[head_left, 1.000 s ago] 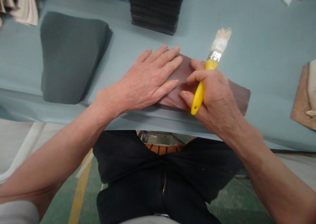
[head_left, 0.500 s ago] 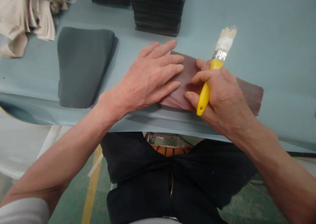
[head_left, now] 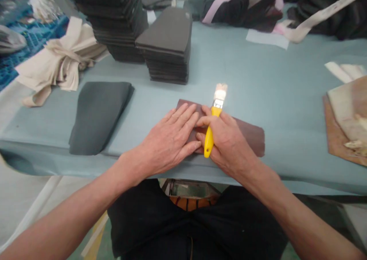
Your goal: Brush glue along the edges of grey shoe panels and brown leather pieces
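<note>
A dark reddish-brown piece [head_left: 250, 136] lies flat near the table's front edge. My left hand [head_left: 169, 139] rests on its left part, palm down with fingers stretched out. Over the middle of the piece, my right hand [head_left: 226, 141] holds a yellow-handled brush [head_left: 209, 139], its pale bristles pointing away from me. The thumb and fingertips of that hand touch the piece beside my left fingers. To the left lies a small stack of dark grey-green panels [head_left: 99, 117].
Tall dark stacks [head_left: 169, 42] stand behind my hands. Beige cloth strips [head_left: 64, 57] lie at the back left, dark fabric with a pink band [head_left: 243, 8] at the back. A stained brown board [head_left: 338, 126] sits at the far right.
The view has tilted up and shows more of the table's back and right side. My left fingers are closer to my right hand, which keeps the brush.
</note>
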Available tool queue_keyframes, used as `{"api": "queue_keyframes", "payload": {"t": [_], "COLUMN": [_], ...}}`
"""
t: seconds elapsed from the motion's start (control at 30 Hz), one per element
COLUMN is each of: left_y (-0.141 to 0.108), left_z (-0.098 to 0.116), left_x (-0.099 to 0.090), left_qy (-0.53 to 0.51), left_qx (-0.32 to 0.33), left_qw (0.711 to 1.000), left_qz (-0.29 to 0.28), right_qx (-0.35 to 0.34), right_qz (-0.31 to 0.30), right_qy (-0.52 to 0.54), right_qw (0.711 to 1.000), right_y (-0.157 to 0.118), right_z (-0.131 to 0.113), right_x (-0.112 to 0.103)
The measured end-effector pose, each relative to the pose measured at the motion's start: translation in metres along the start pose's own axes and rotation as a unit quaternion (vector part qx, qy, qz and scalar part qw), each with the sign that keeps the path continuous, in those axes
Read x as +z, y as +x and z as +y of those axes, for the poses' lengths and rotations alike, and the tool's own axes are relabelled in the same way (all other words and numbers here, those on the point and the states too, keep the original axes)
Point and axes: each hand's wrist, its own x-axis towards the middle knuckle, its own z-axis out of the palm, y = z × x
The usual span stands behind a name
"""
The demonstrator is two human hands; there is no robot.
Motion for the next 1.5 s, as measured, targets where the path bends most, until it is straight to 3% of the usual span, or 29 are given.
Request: {"api": "queue_keyframes", "payload": {"t": [0.17,0.37,0.57,0.73,1.0,1.27,1.4,1.5], "left_y": [0.002,0.013,0.019,0.019,0.023,0.042,0.045,0.042], "left_z": [0.003,-0.009,-0.021,-0.024,-0.031,-0.025,-0.028,-0.033], "left_x": [0.000,-0.004,0.002,-0.003,-0.006,-0.027,-0.024,-0.017], "left_qy": [0.042,0.035,0.031,0.039,0.038,0.052,0.052,0.042], "left_qx": [-0.028,0.001,0.018,0.026,0.036,0.019,0.013,0.013], "left_qw": [0.998,0.999,0.999,0.998,0.998,0.993,0.990,0.992], "left_qz": [-0.023,-0.035,-0.014,-0.029,-0.024,-0.100,-0.130,-0.118], "right_qx": [0.000,-0.027,-0.034,-0.010,0.038,0.073,0.071,0.061], "right_qz": [-0.012,0.028,0.012,0.033,0.001,-0.015,-0.007,-0.003], "right_qy": [0.001,-0.014,-0.031,-0.059,-0.062,-0.063,-0.068,-0.067], "right_qw": [1.000,0.999,0.999,0.998,0.997,0.995,0.995,0.996], "right_y": [0.000,0.002,0.004,0.004,0.005,0.006,0.005,0.003], "right_z": [0.003,0.003,0.001,-0.006,-0.012,-0.014,-0.012,-0.009], "right_x": [0.007,0.008,0.004,0.005,-0.002,-0.005,-0.003,-0.004]}}
